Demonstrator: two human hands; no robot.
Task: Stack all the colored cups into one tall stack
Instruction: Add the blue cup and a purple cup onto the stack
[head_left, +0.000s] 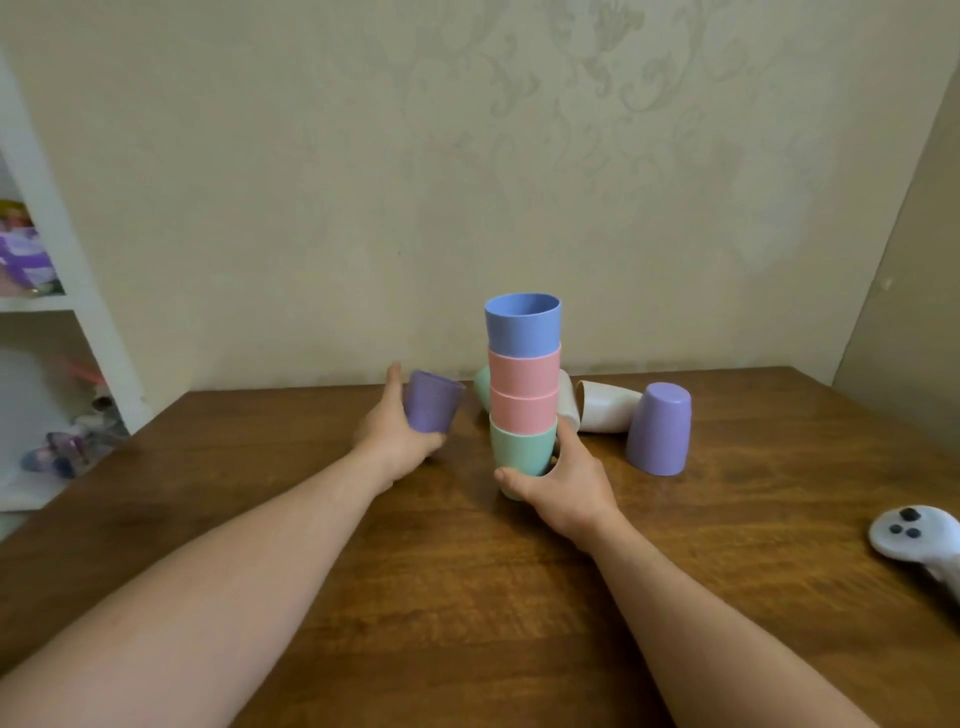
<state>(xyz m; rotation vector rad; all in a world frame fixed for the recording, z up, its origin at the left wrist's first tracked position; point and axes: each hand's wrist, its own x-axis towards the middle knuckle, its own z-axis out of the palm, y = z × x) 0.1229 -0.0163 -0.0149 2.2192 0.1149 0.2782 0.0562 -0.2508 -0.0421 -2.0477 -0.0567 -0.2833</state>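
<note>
Your right hand (558, 480) is wrapped around the mint-green plastic cup (522, 449) at the base of the upright stack on the brown wooden table (467, 597); above it sit two pink cups (523, 387) and a blue cup (522, 325). Your left hand (397, 434) grips a purple plastic cup (431, 408), mouth up, just left of the stack. Behind the stack lie a second mint cup (483, 384) and two white cups (605, 408) on their sides. An upturned purple cup (660, 428) stands to the right. A white game controller (922, 545) rests at the table's right edge.
</note>
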